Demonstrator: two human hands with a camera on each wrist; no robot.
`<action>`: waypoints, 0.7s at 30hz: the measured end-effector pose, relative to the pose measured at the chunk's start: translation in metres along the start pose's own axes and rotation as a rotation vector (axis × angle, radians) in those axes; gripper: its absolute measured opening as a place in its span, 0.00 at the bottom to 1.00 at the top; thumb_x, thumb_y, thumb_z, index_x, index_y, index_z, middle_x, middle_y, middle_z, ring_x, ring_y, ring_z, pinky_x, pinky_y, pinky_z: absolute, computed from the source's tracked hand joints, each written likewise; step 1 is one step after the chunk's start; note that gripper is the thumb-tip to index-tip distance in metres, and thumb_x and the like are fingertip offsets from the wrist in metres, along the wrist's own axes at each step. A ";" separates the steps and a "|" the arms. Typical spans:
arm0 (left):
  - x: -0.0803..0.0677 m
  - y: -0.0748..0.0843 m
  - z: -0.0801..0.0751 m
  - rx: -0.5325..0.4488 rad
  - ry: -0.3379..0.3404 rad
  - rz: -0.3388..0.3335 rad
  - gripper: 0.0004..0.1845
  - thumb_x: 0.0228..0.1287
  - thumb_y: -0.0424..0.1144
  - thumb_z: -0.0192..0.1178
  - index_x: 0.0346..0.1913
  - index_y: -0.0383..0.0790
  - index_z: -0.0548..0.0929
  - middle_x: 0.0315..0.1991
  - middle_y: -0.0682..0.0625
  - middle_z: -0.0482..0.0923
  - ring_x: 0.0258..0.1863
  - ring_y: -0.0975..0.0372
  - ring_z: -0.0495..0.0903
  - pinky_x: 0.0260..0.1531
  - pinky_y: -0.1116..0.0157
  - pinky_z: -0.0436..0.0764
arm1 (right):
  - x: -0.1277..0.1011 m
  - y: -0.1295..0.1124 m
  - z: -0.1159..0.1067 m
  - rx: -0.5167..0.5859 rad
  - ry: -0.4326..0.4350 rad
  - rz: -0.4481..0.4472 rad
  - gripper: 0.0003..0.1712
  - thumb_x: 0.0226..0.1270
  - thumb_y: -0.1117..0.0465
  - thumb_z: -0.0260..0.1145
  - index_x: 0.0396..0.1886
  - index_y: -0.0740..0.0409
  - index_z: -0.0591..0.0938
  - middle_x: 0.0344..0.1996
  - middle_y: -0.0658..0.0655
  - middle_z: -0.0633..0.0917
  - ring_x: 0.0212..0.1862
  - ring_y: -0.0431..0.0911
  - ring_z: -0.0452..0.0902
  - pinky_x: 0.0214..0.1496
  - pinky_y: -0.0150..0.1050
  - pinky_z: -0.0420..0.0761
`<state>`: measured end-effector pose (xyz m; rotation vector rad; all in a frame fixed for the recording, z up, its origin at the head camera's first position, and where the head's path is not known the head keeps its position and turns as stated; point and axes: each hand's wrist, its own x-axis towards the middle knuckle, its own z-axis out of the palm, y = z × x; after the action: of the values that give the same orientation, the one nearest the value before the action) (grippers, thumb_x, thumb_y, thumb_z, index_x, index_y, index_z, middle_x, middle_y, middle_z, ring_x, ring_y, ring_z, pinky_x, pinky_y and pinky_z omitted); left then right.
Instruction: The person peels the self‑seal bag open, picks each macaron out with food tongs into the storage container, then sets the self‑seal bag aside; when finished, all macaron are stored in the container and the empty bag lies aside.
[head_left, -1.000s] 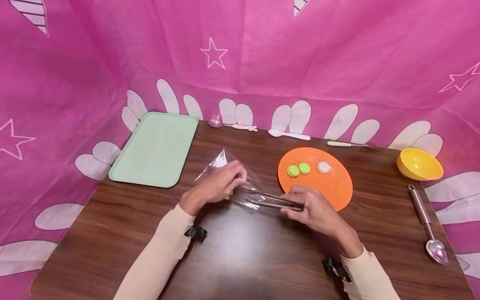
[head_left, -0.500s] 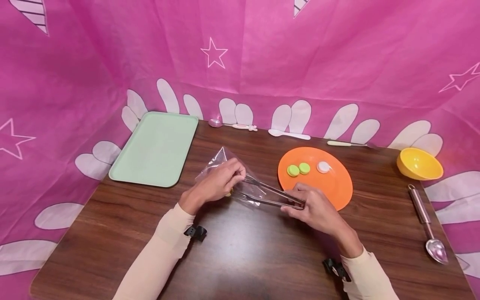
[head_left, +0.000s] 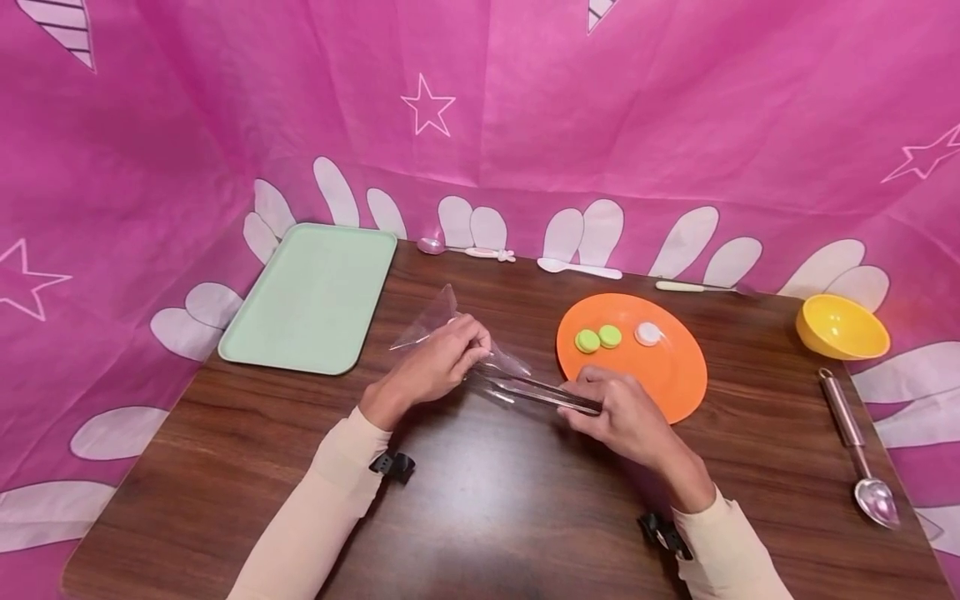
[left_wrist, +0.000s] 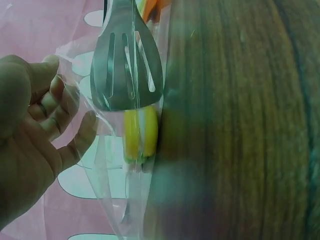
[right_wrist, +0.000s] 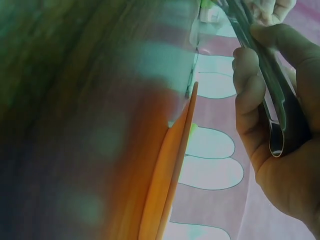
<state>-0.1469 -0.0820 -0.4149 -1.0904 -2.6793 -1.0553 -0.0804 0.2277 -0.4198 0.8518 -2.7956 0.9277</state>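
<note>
My left hand (head_left: 438, 364) grips a clear plastic bag (head_left: 442, 321) near its mouth and holds it up off the wooden table (head_left: 465, 500). My right hand (head_left: 611, 417) grips metal tongs (head_left: 536, 392) whose slotted tips (left_wrist: 125, 70) reach into the bag. A yellow and white round piece (left_wrist: 140, 132) lies inside the bag just past the tips. An orange plate (head_left: 667, 375) beside my right hand carries two green pieces (head_left: 597, 337) and a white one (head_left: 647, 333).
A mint green tray (head_left: 311, 296) lies at the back left. Two spoons (head_left: 465, 248) (head_left: 577, 268) and a knife (head_left: 693, 287) line the back edge. A yellow bowl (head_left: 842, 327) and a metal scoop (head_left: 855, 450) sit at the right. Pink cloth walls surround the table.
The tongs' arms, spread half a second ago, have come together again. The bag's top corner has shifted slightly under my left hand. Both hands stay in place.
</note>
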 end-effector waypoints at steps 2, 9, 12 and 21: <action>0.000 0.000 -0.001 -0.008 0.011 -0.008 0.07 0.78 0.35 0.62 0.39 0.42 0.76 0.39 0.50 0.77 0.41 0.61 0.76 0.47 0.63 0.77 | -0.001 -0.001 -0.001 0.001 0.002 0.015 0.17 0.61 0.60 0.83 0.50 0.54 0.93 0.31 0.41 0.81 0.33 0.35 0.74 0.34 0.30 0.76; -0.001 0.002 -0.006 -0.036 0.010 -0.051 0.07 0.78 0.34 0.63 0.39 0.41 0.76 0.38 0.49 0.76 0.34 0.64 0.79 0.44 0.66 0.81 | -0.002 -0.004 -0.005 -0.039 0.006 0.078 0.24 0.56 0.54 0.87 0.51 0.56 0.92 0.30 0.50 0.77 0.32 0.41 0.70 0.32 0.31 0.71; -0.001 0.002 -0.006 -0.022 0.021 -0.056 0.07 0.78 0.34 0.63 0.39 0.41 0.76 0.39 0.49 0.76 0.37 0.62 0.79 0.45 0.65 0.81 | -0.005 -0.003 -0.006 -0.049 0.001 0.124 0.27 0.57 0.51 0.86 0.55 0.55 0.91 0.30 0.50 0.76 0.33 0.41 0.69 0.32 0.32 0.70; 0.001 -0.002 -0.006 0.030 0.064 -0.070 0.05 0.76 0.33 0.64 0.40 0.41 0.78 0.40 0.48 0.77 0.40 0.59 0.75 0.46 0.61 0.79 | -0.017 0.000 -0.010 -0.080 0.079 0.088 0.12 0.64 0.57 0.81 0.46 0.48 0.92 0.32 0.41 0.83 0.32 0.37 0.74 0.35 0.33 0.75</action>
<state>-0.1497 -0.0861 -0.4110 -0.9484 -2.6920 -1.0379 -0.0676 0.2415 -0.4158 0.6717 -2.8006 0.8348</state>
